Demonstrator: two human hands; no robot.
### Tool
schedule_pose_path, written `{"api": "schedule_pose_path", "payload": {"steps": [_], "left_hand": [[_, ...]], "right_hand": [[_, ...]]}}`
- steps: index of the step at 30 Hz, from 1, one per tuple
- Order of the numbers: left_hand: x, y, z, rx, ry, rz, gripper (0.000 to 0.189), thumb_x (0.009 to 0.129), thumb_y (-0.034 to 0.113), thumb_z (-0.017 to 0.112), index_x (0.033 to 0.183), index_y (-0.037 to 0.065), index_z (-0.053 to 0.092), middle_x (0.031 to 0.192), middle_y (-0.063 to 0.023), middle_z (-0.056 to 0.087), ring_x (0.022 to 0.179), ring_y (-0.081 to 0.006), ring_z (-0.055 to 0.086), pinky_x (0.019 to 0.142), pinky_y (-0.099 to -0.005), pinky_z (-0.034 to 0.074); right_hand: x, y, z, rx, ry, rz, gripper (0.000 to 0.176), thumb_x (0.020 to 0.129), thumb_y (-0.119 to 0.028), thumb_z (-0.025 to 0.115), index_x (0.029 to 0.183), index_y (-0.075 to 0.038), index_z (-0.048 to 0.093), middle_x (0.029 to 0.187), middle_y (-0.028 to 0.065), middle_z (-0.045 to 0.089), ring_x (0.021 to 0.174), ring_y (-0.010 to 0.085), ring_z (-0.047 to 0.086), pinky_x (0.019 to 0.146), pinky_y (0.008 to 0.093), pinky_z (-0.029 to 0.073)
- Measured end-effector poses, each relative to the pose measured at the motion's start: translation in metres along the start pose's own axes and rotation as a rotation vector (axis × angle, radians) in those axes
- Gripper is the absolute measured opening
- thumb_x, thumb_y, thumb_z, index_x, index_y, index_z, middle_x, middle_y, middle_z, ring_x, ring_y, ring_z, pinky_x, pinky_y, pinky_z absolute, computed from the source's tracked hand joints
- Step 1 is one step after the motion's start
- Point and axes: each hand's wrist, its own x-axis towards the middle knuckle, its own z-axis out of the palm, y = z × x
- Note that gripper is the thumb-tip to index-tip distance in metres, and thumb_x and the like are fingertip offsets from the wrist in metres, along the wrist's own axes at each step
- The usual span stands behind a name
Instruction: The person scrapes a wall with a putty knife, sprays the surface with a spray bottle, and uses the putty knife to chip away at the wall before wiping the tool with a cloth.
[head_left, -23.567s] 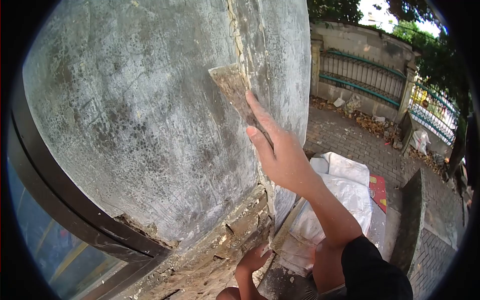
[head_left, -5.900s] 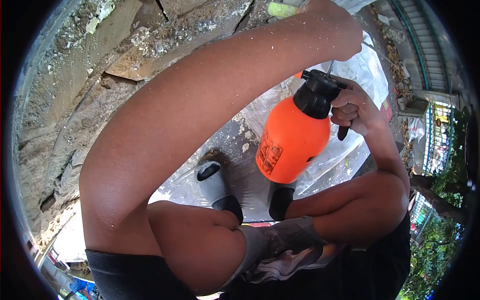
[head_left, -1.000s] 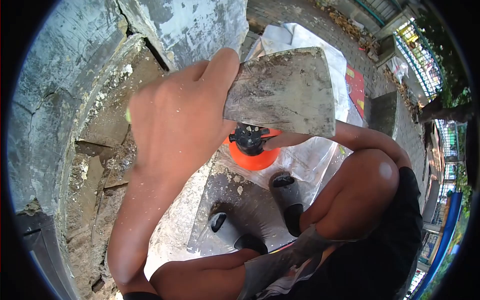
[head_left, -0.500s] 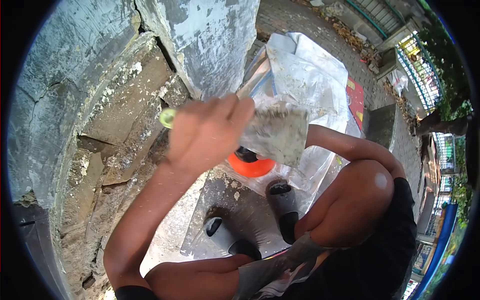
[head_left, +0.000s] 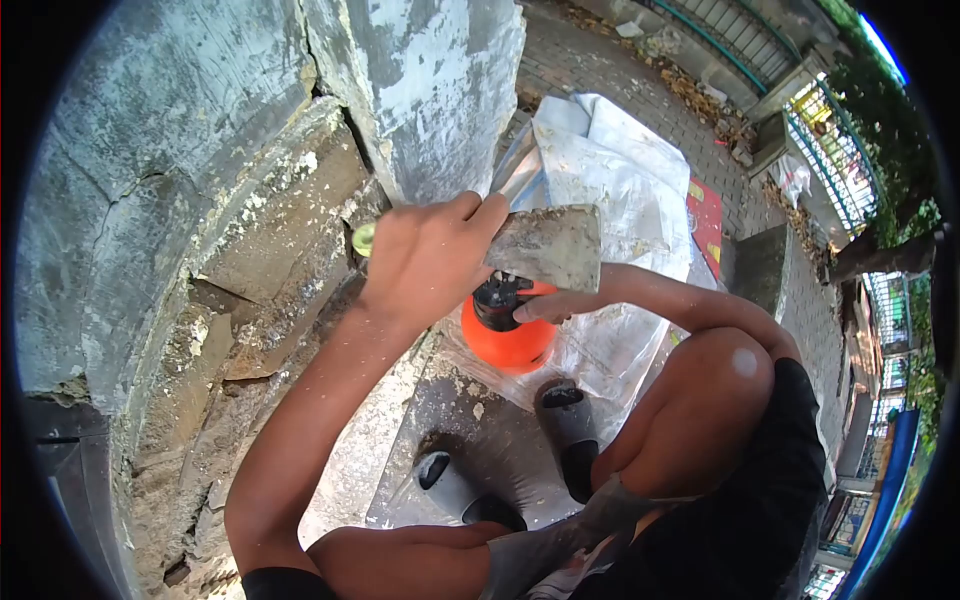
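The left hand (head_left: pixel 425 245), its back to the camera, is clamped around the handle of a wide-bladed wall scraper (head_left: pixel 555 248), thumb laid along the side toward the blade. The yellow-green handle end (head_left: pixel 364 239) pokes out left of that grip, while the worn, grimy metal blade extends to its right. Just below and to the right of the grip, partly behind the blade in this view, stands an orange hand-pump sprayer (head_left: pixel 508 342) with a black head (head_left: pixel 495 303). The right hand (head_left: pixel 557 304) has its thumb against that head; the blade hides most of its fingers, so I cannot tell how far they close. Whether blade and sprayer touch cannot be told either. Left of the scraper grip runs a strip of exposed, crumbling masonry (head_left: pixel 285 235), bordered by cracked grey plaster (head_left: pixel 170 190); directly above the grip rises the peeling grey wall corner (head_left: pixel 440 90). Up and right of both hands lies a rumpled white plastic sheet (head_left: pixel 610 190), with a red panel (head_left: pixel 705 225) beyond its far edge. Below the hands, grey slip-on shoes (head_left: pixel 450 484) rest on a dark, debris-speckled board (head_left: pixel 410 460).
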Motion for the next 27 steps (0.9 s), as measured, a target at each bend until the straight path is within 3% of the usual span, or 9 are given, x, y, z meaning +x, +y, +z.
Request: {"api": "schedule_pose_path", "payload": {"steps": [6,9,10,14,17,19,21,25,27], "left_hand": [[0.017,0.015,-0.041,-0.014,0.214,-0.061,0.015,0.073,0.014,0.068,0.081,0.011,0.055,0.066,-0.0042,0.056,0.053,-0.0235,0.061,0.045,-0.0359,0.045],[-0.02,0.03,0.01,0.11,-0.046,-0.009,0.014,0.077,0.012,0.064,0.083,0.012,0.052,0.067,-0.0033,0.055,0.052,-0.0211,0.062,0.046,-0.0353,0.047],[-0.028,0.031,0.025,0.107,-0.105,0.004,0.014,0.077,0.012,0.064,0.085,0.011,0.052,0.068,-0.0042,0.054,0.052,-0.0219,0.062,0.048,-0.0366,0.048],[-0.033,0.025,0.037,0.028,-0.114,0.012,0.012,0.075,0.008,0.061,0.086,0.01,0.054,0.069,-0.0043,0.057,0.055,-0.0216,0.064,0.049,-0.0352,0.05],[-0.024,0.015,0.02,0.054,-0.063,0.082,0.014,0.076,0.009,0.063,0.087,0.01,0.055,0.07,-0.006,0.058,0.057,-0.0232,0.065,0.05,-0.0358,0.051],[-0.001,-0.001,-0.021,0.055,0.025,0.018,0.016,0.075,0.01,0.065,0.088,0.01,0.055,0.07,-0.0064,0.058,0.058,-0.0245,0.064,0.05,-0.0363,0.05],[0.011,-0.005,-0.043,0.056,0.081,-0.03,0.017,0.075,0.011,0.066,0.088,0.01,0.055,0.071,-0.0065,0.058,0.059,-0.0258,0.063,0.05,-0.0367,0.048],[-0.012,0.018,-0.018,0.054,0.024,-0.061,0.017,0.075,0.012,0.066,0.089,0.011,0.055,0.07,-0.0056,0.055,0.056,-0.0233,0.061,0.048,-0.0366,0.046],[-0.033,0.033,0.021,0.105,-0.064,-0.001,0.015,0.076,0.011,0.064,0.089,0.012,0.055,0.069,-0.0043,0.055,0.056,-0.021,0.061,0.047,-0.0358,0.046]], "right_hand": [[0.005,0.023,-0.007,-0.397,0.006,-0.314,0.061,0.095,-0.046,0.065,0.14,-0.007,0.051,0.124,0.0155,0.063,0.108,0.0273,0.061,0.094,0.0391,0.047],[-0.002,-0.01,-0.013,-0.45,-0.141,-0.206,0.058,0.096,-0.046,0.064,0.137,-0.006,0.054,0.129,0.0161,0.062,0.117,0.0297,0.057,0.101,0.0395,0.043],[0.012,0.022,-0.012,-0.531,-0.12,-0.464,0.057,0.097,-0.047,0.063,0.136,-0.005,0.054,0.127,0.0172,0.062,0.115,0.0307,0.058,0.101,0.0405,0.043],[0.008,-0.01,-0.011,-0.547,-0.188,-0.123,0.06,0.096,-0.048,0.063,0.138,-0.007,0.051,0.118,0.0182,0.063,0.106,0.0328,0.06,0.098,0.0406,0.046],[0.009,0.011,-0.002,-0.64,0.084,-0.569,0.061,0.095,-0.047,0.065,0.14,-0.009,0.05,0.107,0.0135,0.065,0.091,0.0271,0.063,0.086,0.0378,0.05],[0.003,0.001,0.001,-0.194,-0.05,-0.192,0.063,0.095,-0.047,0.065,0.143,-0.011,0.047,0.104,0.01,0.065,0.084,0.0222,0.063,0.081,0.0357,0.051],[0.003,0.001,0.001,-0.006,-0.116,-0.063,0.066,0.094,-0.046,0.066,0.147,-0.013,0.043,0.103,0.0075,0.065,0.08,0.0182,0.062,0.077,0.034,0.051],[0.021,0.032,-0.005,-0.502,-0.049,-0.362,0.065,0.098,-0.041,0.063,0.152,-0.016,0.038,0.122,0.0108,0.063,0.101,0.0215,0.062,0.09,0.036,0.05],[0.027,0.033,-0.005,-0.785,0.062,-0.902,0.056,0.1,-0.04,0.06,0.148,-0.015,0.045,0.13,0.0141,0.06,0.114,0.0252,0.059,0.099,0.0375,0.047]]}}
